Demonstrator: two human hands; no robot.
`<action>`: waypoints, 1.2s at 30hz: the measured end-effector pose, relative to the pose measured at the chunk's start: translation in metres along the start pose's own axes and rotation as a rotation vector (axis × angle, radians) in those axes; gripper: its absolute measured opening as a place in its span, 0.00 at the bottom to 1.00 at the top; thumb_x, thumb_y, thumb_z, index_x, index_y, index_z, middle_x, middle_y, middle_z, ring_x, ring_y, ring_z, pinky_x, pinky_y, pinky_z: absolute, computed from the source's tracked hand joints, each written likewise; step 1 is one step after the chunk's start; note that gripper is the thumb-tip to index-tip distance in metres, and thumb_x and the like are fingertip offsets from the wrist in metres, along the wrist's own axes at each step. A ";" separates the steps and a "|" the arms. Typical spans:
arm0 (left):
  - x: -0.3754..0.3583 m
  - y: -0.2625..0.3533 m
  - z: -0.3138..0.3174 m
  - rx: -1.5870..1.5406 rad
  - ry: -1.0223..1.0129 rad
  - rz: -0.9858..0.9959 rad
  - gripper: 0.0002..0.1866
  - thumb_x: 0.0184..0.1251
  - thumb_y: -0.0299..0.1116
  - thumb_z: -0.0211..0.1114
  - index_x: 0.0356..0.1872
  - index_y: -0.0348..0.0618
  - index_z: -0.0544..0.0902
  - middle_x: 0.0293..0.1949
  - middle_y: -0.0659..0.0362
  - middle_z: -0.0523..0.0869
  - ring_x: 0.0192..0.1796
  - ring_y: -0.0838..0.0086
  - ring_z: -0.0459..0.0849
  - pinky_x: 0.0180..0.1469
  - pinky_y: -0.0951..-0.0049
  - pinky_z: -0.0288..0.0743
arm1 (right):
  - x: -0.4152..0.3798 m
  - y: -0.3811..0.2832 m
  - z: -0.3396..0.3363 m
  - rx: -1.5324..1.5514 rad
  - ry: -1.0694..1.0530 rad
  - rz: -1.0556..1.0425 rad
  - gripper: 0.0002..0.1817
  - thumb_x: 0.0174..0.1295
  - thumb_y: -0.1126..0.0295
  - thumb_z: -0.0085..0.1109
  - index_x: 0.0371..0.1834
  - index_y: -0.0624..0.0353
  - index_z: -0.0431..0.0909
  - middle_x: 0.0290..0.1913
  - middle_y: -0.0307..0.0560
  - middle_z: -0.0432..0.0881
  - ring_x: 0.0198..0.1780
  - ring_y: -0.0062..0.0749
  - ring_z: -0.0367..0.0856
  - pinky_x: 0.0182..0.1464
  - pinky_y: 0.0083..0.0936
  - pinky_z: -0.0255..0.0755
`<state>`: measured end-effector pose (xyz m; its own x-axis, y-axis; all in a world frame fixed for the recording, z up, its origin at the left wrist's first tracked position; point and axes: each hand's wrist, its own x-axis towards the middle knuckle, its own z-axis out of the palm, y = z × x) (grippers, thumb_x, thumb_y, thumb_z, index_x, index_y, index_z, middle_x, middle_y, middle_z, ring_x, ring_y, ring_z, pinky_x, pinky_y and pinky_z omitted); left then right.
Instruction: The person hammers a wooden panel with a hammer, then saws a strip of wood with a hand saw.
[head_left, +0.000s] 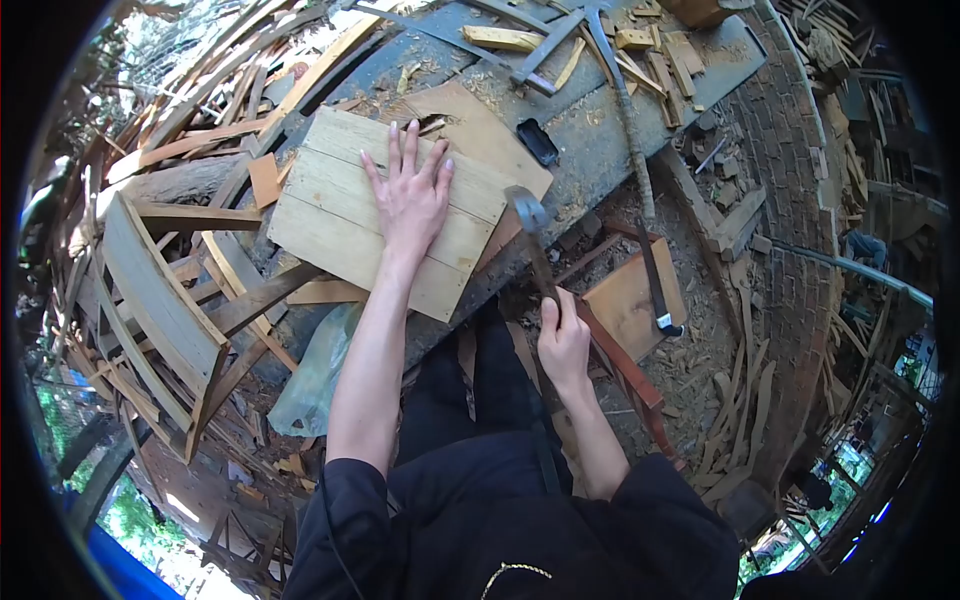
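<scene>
My left hand [408, 200] lies flat with fingers spread on a pale square panel of joined wooden boards [320, 200]. The panel rests on the workbench [590, 165], partly over a thin tan wooden sheet [475, 125]. A hammer [537, 250] is in my right hand [564, 345], whose fingers wrap round its handle. The hammer's metal head is close to the panel's right corner; whether it touches cannot be told. Right of the panel, a small black tray-like object [537, 142] sits on the bench.
Wood offcuts [670, 65] and a metal frame square [545, 50] lie at the bench's back. A long bar with a dark end [655, 270] hangs over its front edge. A curved wooden frame [160, 290] stands left, a plastic bag [315, 375] below, and a wooden stool [640, 300] right.
</scene>
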<state>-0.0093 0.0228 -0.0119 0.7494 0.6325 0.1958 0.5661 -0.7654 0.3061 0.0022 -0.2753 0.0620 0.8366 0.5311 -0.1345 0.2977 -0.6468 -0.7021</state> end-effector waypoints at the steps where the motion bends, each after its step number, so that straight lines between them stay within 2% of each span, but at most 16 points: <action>1: -0.005 -0.001 0.000 -0.009 -0.025 -0.009 0.22 0.87 0.53 0.54 0.71 0.64 0.85 0.87 0.62 0.63 0.91 0.62 0.50 0.86 0.29 0.30 | -0.005 -0.010 -0.008 0.067 0.047 -0.022 0.17 0.86 0.59 0.49 0.60 0.64 0.77 0.40 0.65 0.89 0.41 0.69 0.89 0.39 0.51 0.81; 6: -0.005 -0.001 0.003 -0.004 -0.006 -0.012 0.22 0.87 0.54 0.53 0.71 0.64 0.86 0.87 0.61 0.64 0.91 0.62 0.50 0.86 0.29 0.31 | -0.034 0.008 0.002 0.217 0.227 -0.160 0.19 0.86 0.59 0.48 0.61 0.65 0.77 0.36 0.62 0.88 0.37 0.68 0.89 0.34 0.50 0.80; 10: -0.007 0.001 0.001 0.003 -0.004 -0.013 0.22 0.87 0.53 0.53 0.71 0.65 0.85 0.87 0.60 0.64 0.91 0.61 0.50 0.86 0.29 0.31 | -0.009 -0.001 0.003 -0.157 -0.103 0.043 0.18 0.86 0.59 0.48 0.61 0.64 0.78 0.37 0.63 0.88 0.39 0.69 0.89 0.35 0.51 0.80; 12: -0.001 -0.004 0.000 0.003 0.011 -0.012 0.22 0.87 0.53 0.53 0.71 0.65 0.85 0.87 0.60 0.64 0.91 0.61 0.50 0.86 0.29 0.31 | -0.008 -0.011 -0.001 0.013 -0.017 0.037 0.17 0.87 0.59 0.46 0.56 0.64 0.77 0.28 0.58 0.79 0.28 0.48 0.85 0.32 0.42 0.73; 13: -0.005 -0.002 0.001 -0.015 -0.003 -0.010 0.22 0.87 0.53 0.53 0.72 0.65 0.84 0.87 0.60 0.64 0.91 0.61 0.50 0.86 0.29 0.30 | -0.012 -0.020 -0.008 0.006 -0.021 0.040 0.17 0.87 0.59 0.46 0.56 0.64 0.77 0.28 0.58 0.79 0.28 0.48 0.85 0.32 0.42 0.73; 16: -0.006 -0.001 0.001 0.001 -0.018 -0.022 0.22 0.87 0.53 0.53 0.73 0.66 0.84 0.87 0.60 0.64 0.91 0.61 0.50 0.86 0.29 0.31 | -0.024 -0.028 -0.014 0.193 0.164 -0.083 0.17 0.87 0.59 0.46 0.56 0.65 0.76 0.26 0.57 0.77 0.26 0.50 0.83 0.30 0.42 0.72; 19: -0.005 -0.002 0.001 -0.015 -0.006 -0.014 0.22 0.87 0.52 0.53 0.73 0.66 0.83 0.87 0.60 0.64 0.91 0.60 0.50 0.86 0.29 0.31 | -0.025 -0.012 0.010 0.055 0.173 -0.045 0.17 0.87 0.59 0.47 0.57 0.63 0.77 0.26 0.60 0.78 0.27 0.58 0.83 0.30 0.44 0.72; 20: -0.005 -0.003 0.000 -0.019 0.000 -0.011 0.22 0.87 0.52 0.53 0.73 0.66 0.83 0.87 0.60 0.64 0.91 0.60 0.50 0.86 0.29 0.31 | -0.016 -0.007 0.007 -0.030 -0.097 0.159 0.17 0.86 0.57 0.47 0.61 0.59 0.77 0.37 0.71 0.87 0.42 0.73 0.87 0.37 0.58 0.77; 25: -0.006 -0.007 0.000 -0.048 0.012 -0.002 0.22 0.87 0.51 0.53 0.74 0.66 0.82 0.86 0.60 0.64 0.91 0.60 0.50 0.87 0.31 0.31 | -0.014 -0.006 -0.011 -0.045 0.060 0.163 0.21 0.86 0.54 0.47 0.59 0.63 0.79 0.36 0.70 0.87 0.43 0.76 0.86 0.42 0.59 0.76; 27: -0.013 -0.012 0.000 -0.088 0.014 0.011 0.24 0.86 0.49 0.55 0.77 0.61 0.79 0.87 0.57 0.63 0.91 0.59 0.49 0.88 0.33 0.32 | -0.007 0.009 -0.006 0.104 0.130 0.169 0.21 0.86 0.53 0.49 0.53 0.63 0.80 0.28 0.60 0.85 0.33 0.63 0.87 0.35 0.49 0.75; 28: -0.019 -0.013 -0.002 -0.224 0.042 -0.019 0.26 0.84 0.48 0.58 0.78 0.58 0.77 0.87 0.55 0.63 0.91 0.57 0.49 0.88 0.35 0.34 | 0.000 0.010 -0.008 0.106 0.138 0.160 0.21 0.86 0.53 0.49 0.53 0.63 0.80 0.28 0.60 0.85 0.33 0.63 0.87 0.35 0.49 0.75; 30: -0.036 -0.013 -0.017 -0.352 0.084 -0.048 0.28 0.83 0.47 0.61 0.79 0.55 0.75 0.86 0.52 0.62 0.91 0.54 0.49 0.88 0.37 0.35 | 0.018 0.014 -0.013 0.336 0.075 0.397 0.23 0.86 0.52 0.50 0.45 0.62 0.79 0.21 0.47 0.78 0.25 0.39 0.83 0.30 0.37 0.70; 31: -0.054 -0.009 -0.032 -0.307 0.154 -0.196 0.29 0.80 0.44 0.66 0.78 0.52 0.74 0.84 0.49 0.63 0.89 0.52 0.52 0.87 0.38 0.39 | 0.028 0.024 -0.008 0.363 0.098 0.420 0.24 0.86 0.51 0.51 0.39 0.62 0.77 0.20 0.39 0.74 0.23 0.24 0.78 0.27 0.29 0.67; 34: -0.107 0.003 -0.071 -0.227 0.471 -0.557 0.30 0.71 0.38 0.76 0.71 0.45 0.76 0.76 0.45 0.69 0.82 0.48 0.62 0.82 0.39 0.51 | 0.060 0.044 0.003 0.377 0.103 0.501 0.23 0.84 0.52 0.54 0.37 0.62 0.79 0.21 0.39 0.76 0.18 0.28 0.76 0.21 0.33 0.67; 35: -0.119 0.004 -0.075 -0.215 0.478 -0.565 0.30 0.71 0.38 0.76 0.71 0.45 0.76 0.76 0.45 0.69 0.82 0.48 0.62 0.82 0.39 0.51 | 0.074 0.050 0.010 0.380 0.088 0.495 0.23 0.84 0.52 0.54 0.37 0.62 0.79 0.21 0.39 0.76 0.18 0.28 0.76 0.21 0.33 0.67; 36: -0.131 0.004 -0.074 -0.198 0.500 -0.750 0.28 0.71 0.39 0.77 0.67 0.42 0.76 0.72 0.45 0.72 0.77 0.51 0.68 0.78 0.42 0.58 | 0.087 0.068 0.022 0.378 0.105 0.535 0.23 0.84 0.52 0.55 0.38 0.62 0.78 0.21 0.39 0.76 0.18 0.28 0.76 0.20 0.34 0.67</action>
<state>-0.1309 -0.0550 0.0331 -0.0514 0.9677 0.2469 0.7398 -0.1292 0.6604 0.0857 -0.2611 -0.0131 0.8702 0.1218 -0.4774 -0.3370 -0.5597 -0.7571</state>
